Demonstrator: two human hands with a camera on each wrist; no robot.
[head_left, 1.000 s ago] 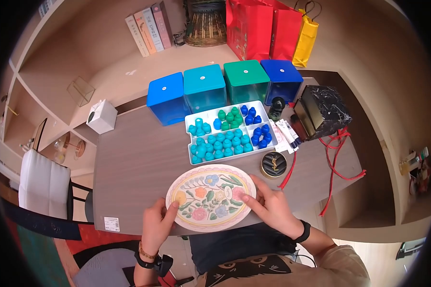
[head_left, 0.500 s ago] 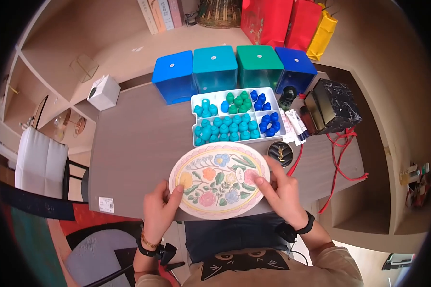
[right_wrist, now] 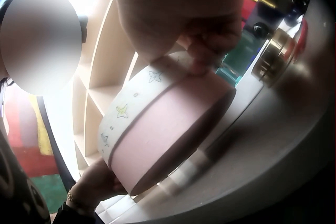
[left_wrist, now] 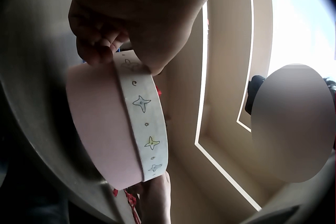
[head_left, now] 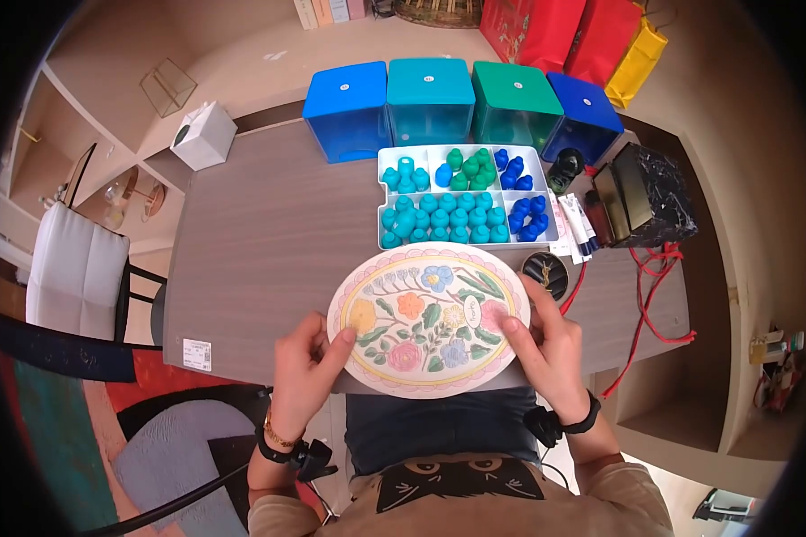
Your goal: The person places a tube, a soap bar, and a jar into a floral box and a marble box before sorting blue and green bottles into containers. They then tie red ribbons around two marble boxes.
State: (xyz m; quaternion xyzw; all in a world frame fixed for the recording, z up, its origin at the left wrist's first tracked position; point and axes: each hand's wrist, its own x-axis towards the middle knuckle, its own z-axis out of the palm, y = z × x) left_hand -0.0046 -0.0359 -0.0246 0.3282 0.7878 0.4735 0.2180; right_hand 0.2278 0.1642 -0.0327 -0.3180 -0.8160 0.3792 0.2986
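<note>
An oval box [head_left: 432, 315] with a floral lid is held level between both hands, near the table's front edge. My left hand [head_left: 301, 365] grips its left end, thumb on the lid and fingers curled under the side. At the opposite end my right hand [head_left: 551, 353] grips it the same way. The wrist views show the pink side [left_wrist: 100, 124] of the box beneath a white lid rim [right_wrist: 134, 100] drawn with small stars. Beyond the box lies a white compartment tray [head_left: 464, 186] of turquoise, green and blue knobbed pieces. A round black compact [head_left: 546, 271] sits by the right hand's fingers.
Blue, turquoise, green and dark blue bins [head_left: 428, 97] line the table's back. On the right are a black marbled box [head_left: 658, 192], tubes [head_left: 578, 219] and red cords [head_left: 640, 322]. A white tissue box [head_left: 204, 134] stands at the back left corner.
The head view has tilted down, so the table's things sit higher in it. The oval box looks larger and now covers part of the tray's front edge; both hands keep their grip.
</note>
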